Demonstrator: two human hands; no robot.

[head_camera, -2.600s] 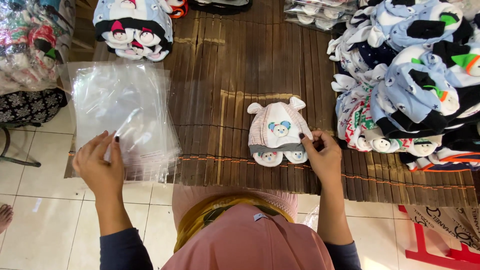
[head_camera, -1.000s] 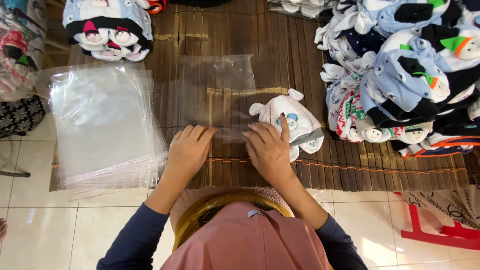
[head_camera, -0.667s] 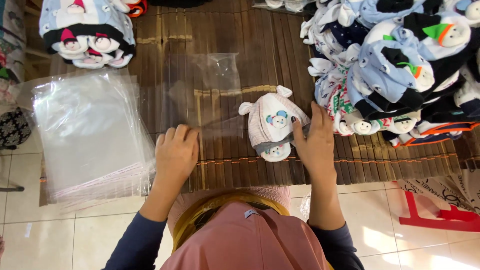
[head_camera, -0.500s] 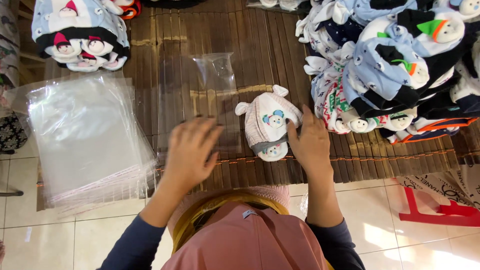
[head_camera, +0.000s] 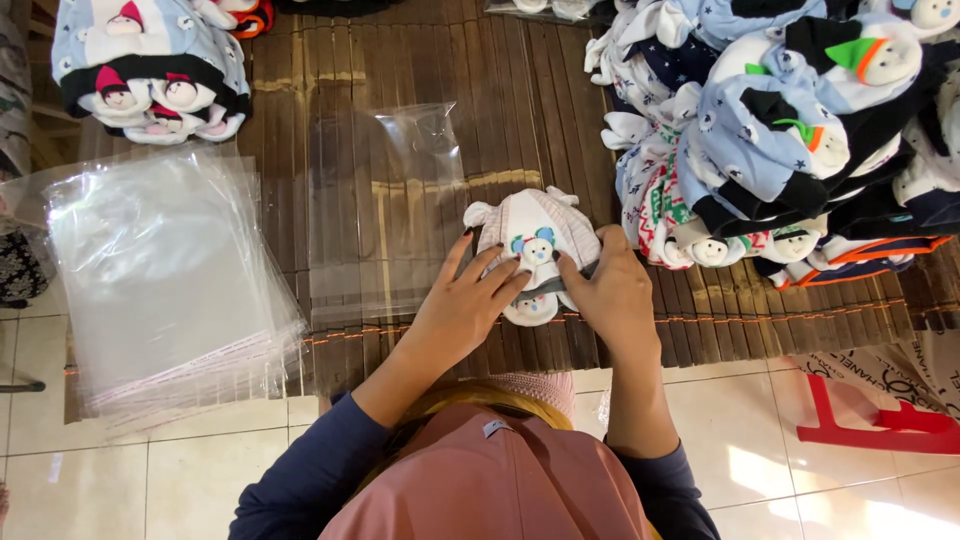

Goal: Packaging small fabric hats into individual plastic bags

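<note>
Nearest the camera, the person's head covering and pink garment fill the bottom edge and hide the near rim of the desk (head_camera: 700,320), a dark slatted bamboo surface. Both forearms in blue sleeves reach forward from there. The left hand (head_camera: 462,305) lies with fingers spread flat, its fingertips on the lower left side of a small white baby hat (head_camera: 535,240) with a bear face and knotted ears. The right hand (head_camera: 612,290) rests on the hat's right side, fingers curled over its edge; how firmly it grips cannot be told. The hat's lower part is partly covered by both hands.

Just left of the hat lies a single clear plastic bag (head_camera: 385,215), flat on the desk, its outline hard to trace against the slats. Further left, a stack of clear bags (head_camera: 165,280) overhangs the desk edge. At the far left a bundle of hats (head_camera: 150,60) is cut off by the frame's top. On the far right a pile of baby hats (head_camera: 790,130) runs out of frame.
</note>
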